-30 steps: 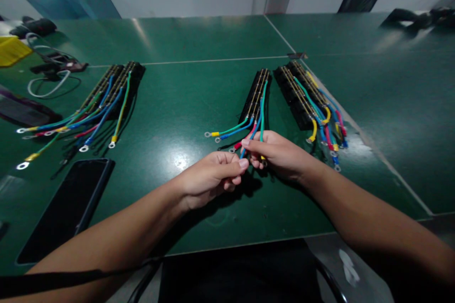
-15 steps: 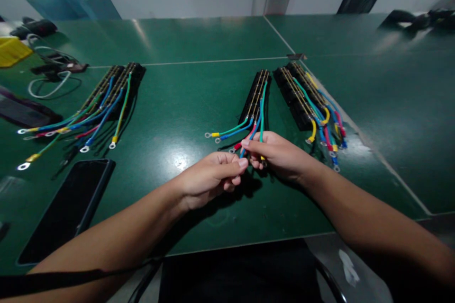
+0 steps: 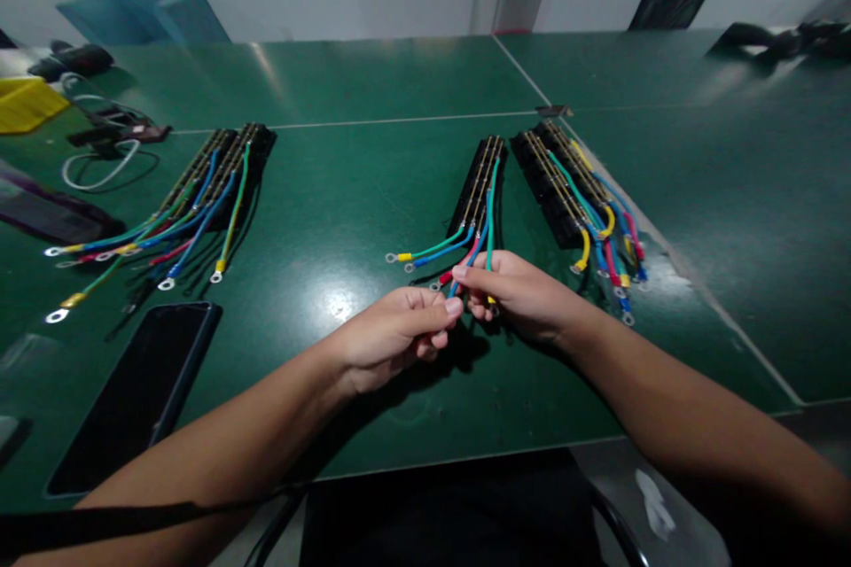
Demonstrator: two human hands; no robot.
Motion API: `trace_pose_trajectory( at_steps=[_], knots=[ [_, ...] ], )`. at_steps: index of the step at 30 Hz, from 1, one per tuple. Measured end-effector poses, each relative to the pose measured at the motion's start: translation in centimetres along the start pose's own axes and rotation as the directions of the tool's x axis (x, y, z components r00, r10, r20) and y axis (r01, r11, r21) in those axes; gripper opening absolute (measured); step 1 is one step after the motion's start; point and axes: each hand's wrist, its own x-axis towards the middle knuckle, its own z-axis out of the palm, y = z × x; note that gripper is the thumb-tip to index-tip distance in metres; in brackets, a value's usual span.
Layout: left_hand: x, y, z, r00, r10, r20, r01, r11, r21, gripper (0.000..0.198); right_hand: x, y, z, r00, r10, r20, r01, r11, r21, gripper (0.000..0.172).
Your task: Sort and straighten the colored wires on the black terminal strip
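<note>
While the left hand and the right hand met at the near middle of the green table, they worked at the coloured wires that ran toward the person from the middle terminal strip. The right hand was closed around several of these wires. A green one entered the fist from the far side, and a yellow sleeve showed between the fingers. The left hand was curled shut, with its thumb pressed against the forefinger and touching the right fingertips, just where a blue and a red wire came down. Whether a wire lay inside that pinch could not be told.

Two more wires from the same strip, one green and one blue, lay free on the table to the left of the hands, and their ring lugs rested flat. Just to the right sat another wired strip. Well apart on the left lay a pair of wired strips, with their leads fanned out toward the near side. A dark phone lay at the near left.
</note>
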Motion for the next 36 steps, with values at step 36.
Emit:
trace_pose_trajectory(
  at_steps=[36],
  knots=[
    [0.21,-0.26,0.13,1.000,0.002,-0.007,-0.002,1.000,0.003,0.031,-0.04,0.26,-0.06,0.999,-0.019,0.037,0.013,0.989,0.145,0.027]
  ],
)
